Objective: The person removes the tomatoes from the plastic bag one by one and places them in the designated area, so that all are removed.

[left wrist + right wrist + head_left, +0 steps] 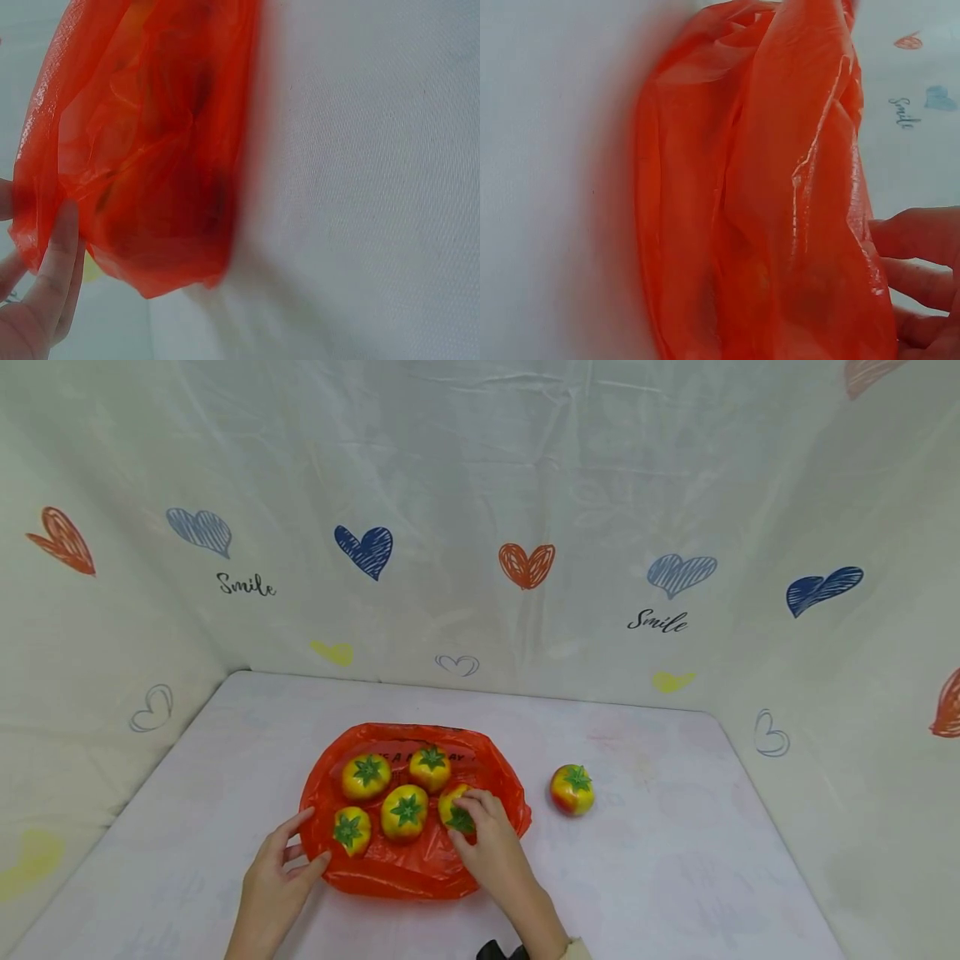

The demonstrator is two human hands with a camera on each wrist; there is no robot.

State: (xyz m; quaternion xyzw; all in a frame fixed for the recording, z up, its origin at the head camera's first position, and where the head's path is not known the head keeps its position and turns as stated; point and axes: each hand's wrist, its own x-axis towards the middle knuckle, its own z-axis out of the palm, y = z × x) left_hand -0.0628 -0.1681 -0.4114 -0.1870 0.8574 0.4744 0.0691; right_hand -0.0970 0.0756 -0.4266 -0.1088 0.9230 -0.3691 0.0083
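A red plastic bag (427, 872) lies on the table with its mouth open upward. Inside it sit several round yellow-and-red fruits with green star-shaped leaf tops, among them a middle fruit (404, 814). My right hand (487, 843) reaches over the bag's right side and grips the rightmost fruit (447, 810) between thumb and fingers. At the left rim, my left hand (281, 868) holds the bag's edge; in the left wrist view its fingers (56, 270) lie against the red plastic. The bag wall hides the gripped fruit in the right wrist view.
One more fruit (572, 791) of the same kind stands on the white table (660, 860), right of the bag. Behind and at the sides hangs a pale cloth (450, 468) printed with hearts and "Smile". A dark object (495, 952) shows at the bottom edge, beside the right wrist.
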